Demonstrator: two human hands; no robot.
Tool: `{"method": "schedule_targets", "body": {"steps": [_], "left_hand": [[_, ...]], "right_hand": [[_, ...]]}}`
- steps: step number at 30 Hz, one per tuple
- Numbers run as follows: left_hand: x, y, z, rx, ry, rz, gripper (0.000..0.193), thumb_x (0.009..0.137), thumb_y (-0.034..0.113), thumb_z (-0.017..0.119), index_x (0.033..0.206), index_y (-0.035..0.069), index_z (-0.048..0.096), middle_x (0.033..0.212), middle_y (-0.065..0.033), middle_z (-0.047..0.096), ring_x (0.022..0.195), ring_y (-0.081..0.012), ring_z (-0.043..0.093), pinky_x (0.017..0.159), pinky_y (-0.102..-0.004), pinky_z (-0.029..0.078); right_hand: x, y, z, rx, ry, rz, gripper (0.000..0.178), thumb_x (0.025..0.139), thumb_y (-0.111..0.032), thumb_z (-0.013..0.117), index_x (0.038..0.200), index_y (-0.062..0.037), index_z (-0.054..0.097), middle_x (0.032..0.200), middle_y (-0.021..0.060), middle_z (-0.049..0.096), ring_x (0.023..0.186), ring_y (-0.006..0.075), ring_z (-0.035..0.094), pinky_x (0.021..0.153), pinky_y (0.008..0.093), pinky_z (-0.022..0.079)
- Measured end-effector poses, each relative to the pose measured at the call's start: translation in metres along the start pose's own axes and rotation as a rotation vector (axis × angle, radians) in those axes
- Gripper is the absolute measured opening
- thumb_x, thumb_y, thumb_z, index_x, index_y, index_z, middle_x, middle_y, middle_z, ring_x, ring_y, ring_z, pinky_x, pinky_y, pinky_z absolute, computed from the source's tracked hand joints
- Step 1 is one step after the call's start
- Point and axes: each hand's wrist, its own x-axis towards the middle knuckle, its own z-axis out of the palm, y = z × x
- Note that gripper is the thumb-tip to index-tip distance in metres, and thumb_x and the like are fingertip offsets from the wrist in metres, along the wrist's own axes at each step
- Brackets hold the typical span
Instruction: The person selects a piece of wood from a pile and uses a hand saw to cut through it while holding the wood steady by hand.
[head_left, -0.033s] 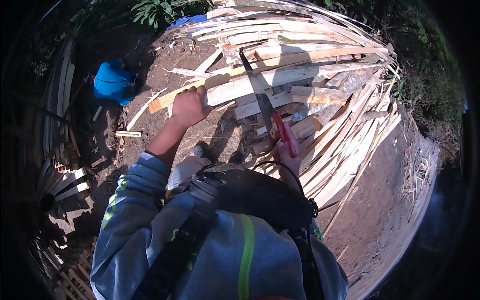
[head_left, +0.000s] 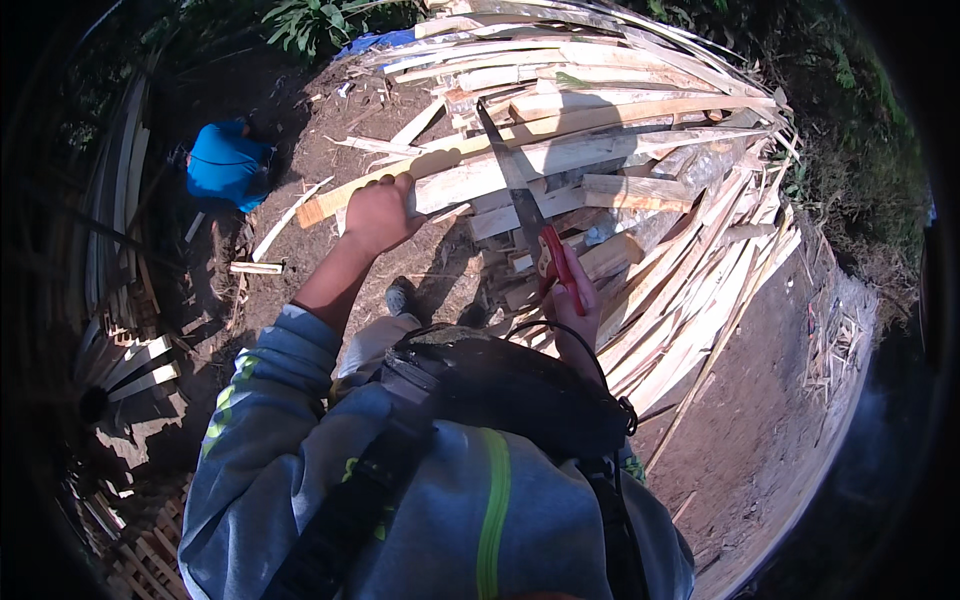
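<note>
My left hand is closed over the edge of a long wooden plank, near its left end. In my right hand I grip a hand saw by its red handle. Its dark blade slants up and to the left and crosses over this plank and a paler, wider board beside it. Whether the teeth touch the wood I cannot tell. Both pieces lie on a stack of other boards.
More sawn boards are piled beyond, and loose strips fan out at the right. A person in a blue top is crouched at the far left. My shoe rests on bare soil below the plank. Leaning timber lines the left side.
The saw and my right hand have shifted slightly up and left. My shoe shows more fully. My left hand keeps its place on the plank.
</note>
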Motion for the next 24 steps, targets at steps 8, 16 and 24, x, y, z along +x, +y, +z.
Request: {"method": "schedule_targets", "body": {"steps": [8,16,24], "left_hand": [[0.013,-0.007,0.01,-0.011,-0.085,0.005,0.057,0.09,0.046,0.078,0.127,0.007,0.059,0.107,-0.02,0.073,0.094,-0.0361,0.077,0.084,-0.0472,0.061],[0.028,-0.032,0.019,-0.081,0.013,0.134,0.064,0.083,0.047,0.086,0.127,0.01,0.059,0.11,-0.0187,0.072,0.107,-0.0388,0.073,0.095,-0.0495,0.058],[0.045,-0.053,0.008,-0.239,-0.153,0.137,0.059,0.086,0.048,0.082,0.122,0.007,0.059,0.112,-0.019,0.072,0.109,-0.0337,0.074,0.091,-0.046,0.06]], "right_hand": [[-0.014,-0.017,0.014,-0.18,0.041,0.024,0.07,0.091,0.008,0.052,0.161,-0.0007,0.048,0.142,0.0131,0.067,0.11,0.0136,0.066,0.093,0.0249,0.052],[0.007,-0.008,0.038,0.02,0.017,-0.075,0.067,0.101,-0.008,0.062,0.164,0.0025,0.04,0.107,0.0015,0.068,0.076,0.0046,0.057,0.064,0.0203,0.043],[-0.038,-0.03,0.041,-0.227,0.137,-0.047,0.077,0.096,-0.031,0.078,0.157,0.0071,0.049,0.109,0.0015,0.072,0.08,0.0034,0.06,0.068,0.0191,0.046]]}}
